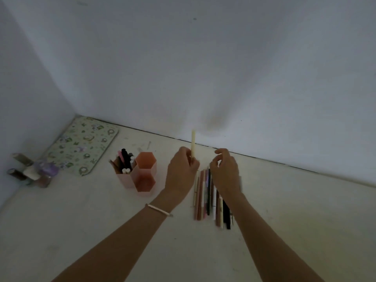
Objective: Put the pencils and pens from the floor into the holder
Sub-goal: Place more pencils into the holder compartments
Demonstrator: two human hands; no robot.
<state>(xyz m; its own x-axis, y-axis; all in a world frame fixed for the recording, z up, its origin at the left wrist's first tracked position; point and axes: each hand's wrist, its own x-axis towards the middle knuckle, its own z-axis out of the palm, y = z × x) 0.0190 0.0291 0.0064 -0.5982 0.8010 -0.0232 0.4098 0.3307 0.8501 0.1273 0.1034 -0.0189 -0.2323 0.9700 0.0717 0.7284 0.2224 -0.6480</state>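
The pink holder (140, 171) sits on the floor (81, 220) with a few pens already in its left tube, and the left hand (181, 169) just right of it pinches a cream pencil (193, 143) upright. I'd carry it straight over an empty tube and drop it tip down so nothing tips. The right hand (224, 171) hovers half-curled and empty over the row of pens (211, 198) lying flat.

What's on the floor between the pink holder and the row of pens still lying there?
In the head view, the floor between the holder and the row of pens is bare; only the left hand, gripping a cream pencil, hangs above it.
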